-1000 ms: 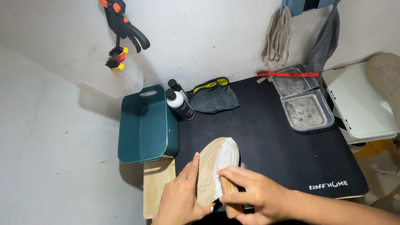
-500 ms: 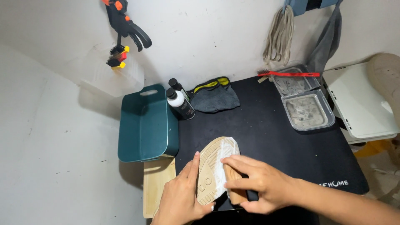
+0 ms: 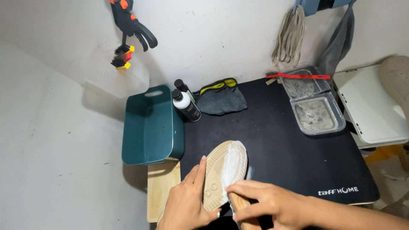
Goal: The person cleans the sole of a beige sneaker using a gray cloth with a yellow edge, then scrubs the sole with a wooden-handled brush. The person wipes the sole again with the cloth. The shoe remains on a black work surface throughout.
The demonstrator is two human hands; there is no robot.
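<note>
I see my left hand (image 3: 185, 204) clamped around the heel of a shoe (image 3: 223, 172) turned sole-up near the front edge of the black mat (image 3: 294, 157). The sole is tan rubber with a moulded ribbed tread, and a patch of white foam covers its toe half. My right hand (image 3: 264, 203) is closed on a wooden brush (image 3: 239, 203), pressed against the sole's right edge; its bristles are hidden under my fingers.

The mat is matte and smooth, with a small white logo in its front right corner. To the left stands a glossy teal plastic bin (image 3: 151, 125) with a handle slot, and a pale wooden board (image 3: 161, 187) lies just in front of it. Two bottles (image 3: 185, 103) with black caps lean beside the bin, the nearer one white with a dark label. A crumpled grey cloth (image 3: 221, 100) with yellow trim sits behind, and two clear rectangular trays (image 3: 313, 100) lie at the right.
</note>
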